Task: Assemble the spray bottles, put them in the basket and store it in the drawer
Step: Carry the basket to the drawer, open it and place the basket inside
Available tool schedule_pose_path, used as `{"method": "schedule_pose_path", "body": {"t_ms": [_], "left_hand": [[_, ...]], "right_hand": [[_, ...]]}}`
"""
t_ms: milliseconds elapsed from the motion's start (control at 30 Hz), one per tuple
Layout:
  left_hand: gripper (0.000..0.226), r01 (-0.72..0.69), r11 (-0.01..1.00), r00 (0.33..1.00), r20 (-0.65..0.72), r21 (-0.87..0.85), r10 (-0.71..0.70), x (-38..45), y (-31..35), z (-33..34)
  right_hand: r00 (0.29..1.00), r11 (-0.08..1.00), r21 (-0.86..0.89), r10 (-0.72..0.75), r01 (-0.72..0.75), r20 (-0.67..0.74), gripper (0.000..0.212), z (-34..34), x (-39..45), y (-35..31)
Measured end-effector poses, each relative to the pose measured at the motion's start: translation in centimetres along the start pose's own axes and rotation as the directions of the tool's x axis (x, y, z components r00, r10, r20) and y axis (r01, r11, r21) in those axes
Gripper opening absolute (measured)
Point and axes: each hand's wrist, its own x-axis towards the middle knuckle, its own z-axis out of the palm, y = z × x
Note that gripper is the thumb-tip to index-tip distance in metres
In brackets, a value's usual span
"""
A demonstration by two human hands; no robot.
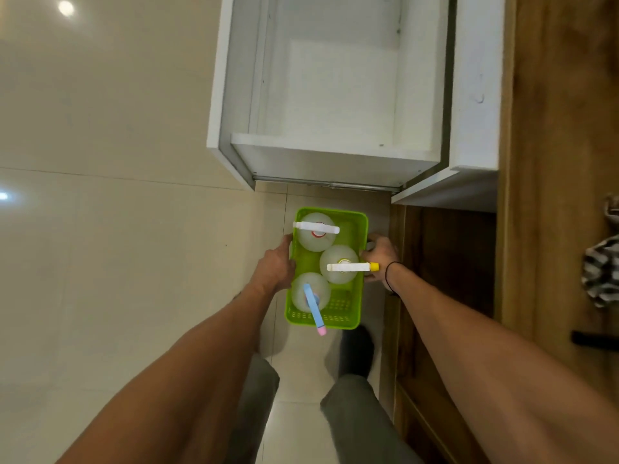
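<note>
Basket, green perforated plastic, held in the air between the person's two hands, above the tiled floor and just short of the open white drawer. Left hand grips the basket's left long wall, fingers curled against the rim; right hand grips the opposite wall, its fingers partly hidden behind the rim. A grip on both long sides likely keeps the load level, so the upright bottles do not topple.

Three translucent spray bottles stand inside, each with its head fitted, which suggests that assembly and loading are done. Far bottle carries a white trigger head pointing left to right. Middle bottle sits against the right wall, its yellow nozzle tip overhanging the rim beside the right hand. Near bottle has a blue head whose pink tip juts past the near wall.

Drawer stands pulled out, its white bottom bare where visible. Remaining step, as judged: carry the basket forward, lower it in and push the drawer closed. Overhanging nozzles may catch on the drawer front. Wooden tabletop lies to the right, bearing a striped cloth.
</note>
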Motion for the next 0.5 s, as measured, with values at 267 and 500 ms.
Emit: {"method": "schedule_pose_path", "body": {"t_ms": [267, 500], "left_hand": [[0.053, -0.055, 0.998, 0.998, -0.011, -0.010, 0.055, -9.5, 6.6, -8.5], [0.050, -0.051, 0.998, 0.999, 0.007, -0.021, 0.051, -18.0, 11.7, -14.0]], "right_hand": [[0.999, 1.000, -0.020, -0.013, 0.012, -0.038, 0.041, -5.1, -12.1, -7.2], [0.998, 0.997, -0.058, -0.045, 0.043, -0.032, 0.038, -8.9, -21.5, -11.1]]}}
